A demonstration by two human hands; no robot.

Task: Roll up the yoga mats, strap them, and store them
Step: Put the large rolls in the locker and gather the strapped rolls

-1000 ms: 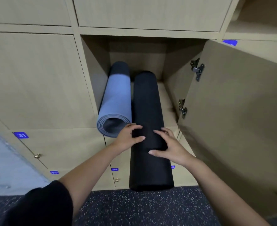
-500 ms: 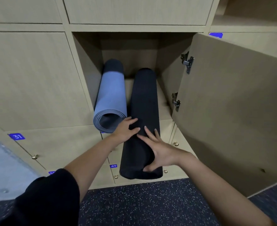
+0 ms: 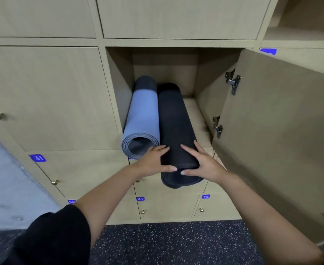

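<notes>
Currently, item one: black mat (image 3: 176,127), rolled, lying lengthwise on the floor of an open locker compartment (image 3: 207,96). Its far end is deep inside and its near end sticks out past the front edge.

Left hand (image 3: 153,161): grips the near end from the left, fingers over the top of the roll, thumb across the end face.

Right hand (image 3: 205,163): grips the same end from the right, fingers spread over the top, thumb on the end face. The two thumbs nearly meet.

Item two: blue mat (image 3: 143,115), rolled, in the same compartment at the left wall. It touches the black mat along its side, and its spiral end faces outward.

Surroundings: locker door (image 3: 281,131) swung open to the right on two metal hinges (image 3: 232,81). Closed doors around it have brass knobs (image 3: 142,211) and blue number tags reading 31 (image 3: 38,158), 49 (image 3: 140,198) and 48 (image 3: 205,196). Speckled dark floor (image 3: 166,243) lies below. A black sleeve (image 3: 52,236) covers the left upper arm.
</notes>
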